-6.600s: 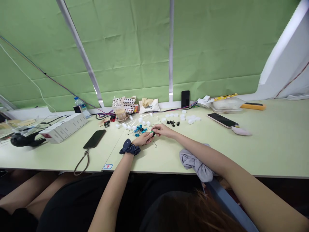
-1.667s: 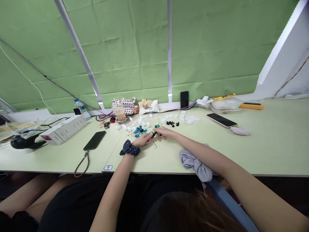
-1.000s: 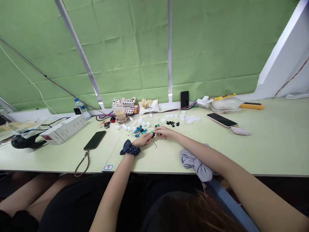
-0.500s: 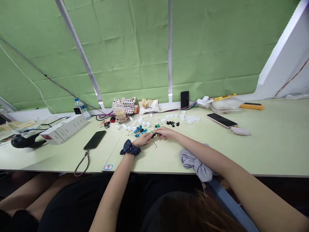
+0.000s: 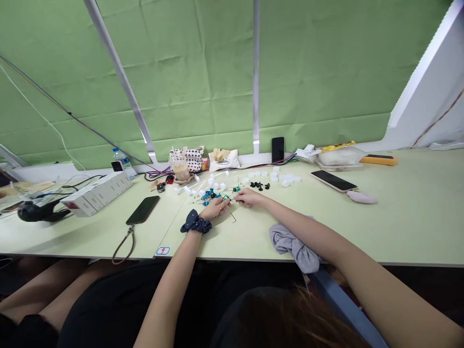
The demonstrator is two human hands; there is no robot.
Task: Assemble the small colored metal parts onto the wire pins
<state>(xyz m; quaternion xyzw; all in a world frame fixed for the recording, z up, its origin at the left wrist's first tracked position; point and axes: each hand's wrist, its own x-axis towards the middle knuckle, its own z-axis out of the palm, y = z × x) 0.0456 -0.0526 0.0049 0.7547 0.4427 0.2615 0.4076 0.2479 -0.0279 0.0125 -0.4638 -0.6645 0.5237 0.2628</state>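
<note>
My left hand, with a dark dotted scrunchie on its wrist, pinches a small green part. Just to its right, my right hand has thumb and fingertips pressed together; whatever they hold is too small to make out. A narrow gap separates the fingertips of the two hands. Several shiny blue parts with thin stems lie beyond my left hand. Another green part rests behind the fingers. On the near side lies a thin bent hex key.
Several black pieces and white caps are scattered behind my right hand. Phones lie left and right. A grey cloth sits under my right forearm. White boxes and a bottle stand left.
My hands have drawn slightly apart, opening a small gap between the fingertips. The dark piece between them shows less now. The things on the table have stayed in place.
</note>
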